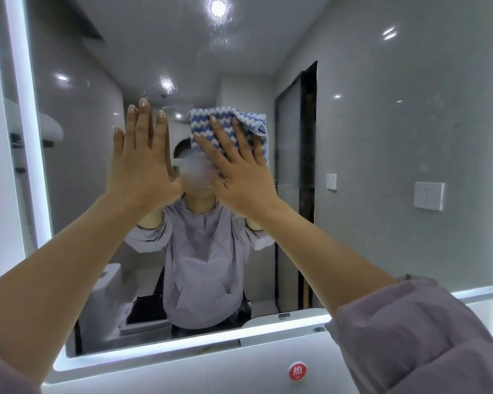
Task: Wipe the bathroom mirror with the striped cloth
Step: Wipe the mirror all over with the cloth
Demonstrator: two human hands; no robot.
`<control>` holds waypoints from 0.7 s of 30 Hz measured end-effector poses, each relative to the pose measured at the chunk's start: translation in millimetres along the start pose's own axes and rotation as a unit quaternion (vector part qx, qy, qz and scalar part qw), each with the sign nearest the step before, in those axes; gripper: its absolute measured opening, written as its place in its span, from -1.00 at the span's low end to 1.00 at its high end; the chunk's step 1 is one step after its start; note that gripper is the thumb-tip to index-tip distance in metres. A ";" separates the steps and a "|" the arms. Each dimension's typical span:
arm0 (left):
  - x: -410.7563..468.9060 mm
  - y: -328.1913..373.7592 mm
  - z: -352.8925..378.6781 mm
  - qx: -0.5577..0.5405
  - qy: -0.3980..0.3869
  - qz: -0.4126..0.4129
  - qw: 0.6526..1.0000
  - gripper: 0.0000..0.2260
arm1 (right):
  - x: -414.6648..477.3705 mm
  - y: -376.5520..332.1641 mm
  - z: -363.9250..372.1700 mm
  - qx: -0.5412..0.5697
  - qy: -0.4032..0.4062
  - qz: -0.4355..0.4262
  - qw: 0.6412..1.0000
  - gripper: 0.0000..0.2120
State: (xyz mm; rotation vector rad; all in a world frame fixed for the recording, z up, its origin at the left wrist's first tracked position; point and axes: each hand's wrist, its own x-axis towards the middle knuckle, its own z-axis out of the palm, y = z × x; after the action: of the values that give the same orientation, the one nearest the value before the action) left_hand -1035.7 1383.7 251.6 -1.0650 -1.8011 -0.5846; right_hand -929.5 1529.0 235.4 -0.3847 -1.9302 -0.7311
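Cloth direction: Where it shows past the fingers, the striped cloth [228,129] runs its zigzag bands of blue and white roughly level, side to side; its long axis stands near upright, leaning slightly toward the upper left, and one loose corner droops at its right side.
Cloth place: flat against the glass of the mirror [382,137], near the middle of the pane and a little above its centre line.
Cloth and right hand: the right hand [239,172] lies over the lower half of the cloth, fingers spread wide and pointing up and leftward, palm pressing the fabric to the glass rather than bunching it; the top edge of the cloth and its right corner stick out beyond the fingertips.
Left hand: the left hand [143,163] holds nothing; it is flat and released, fingers straight and close together, pointing up, set on the glass just beside the cloth with a narrow gap between the two hands.
Sleeves: the right sleeve [416,336] is pushed up the forearm, leaving wrist and forearm bare.
Edges: a lit strip [23,109] borders the pane at left, bottom and right; the top edge is out of view.
Open room: wide bare glass lies to the right of the cloth and above it; left of the left hand there is a narrower stretch before the lit border; below, the forearms cross the pane.
Below the mirror: a round red sticker [297,371] sits on the white surface under the bottom edge.
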 end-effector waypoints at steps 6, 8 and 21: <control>-0.3 -2.3 3.9 0.008 0.005 0.003 1.000 -0.05 | -10.0 16.0 2.3 0.018 0.021 0.004 1.000 -0.47; 0.0 -3.2 4.5 0.007 0.004 0.004 1.000 -0.05 | -17.5 28.0 2.9 0.020 0.022 0.014 0.999 -0.46; 1.3 -1.6 5.3 0.019 0.001 0.004 1.000 -0.05 | -77.3 102.3 4.3 0.056 0.004 0.223 0.973 -0.37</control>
State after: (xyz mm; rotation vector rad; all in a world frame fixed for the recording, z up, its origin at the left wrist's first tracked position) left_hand -1039.8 1387.4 250.4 -1.0460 -1.7988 -0.5445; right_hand -840.7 1613.9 198.4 -0.7132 -1.7774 -0.3262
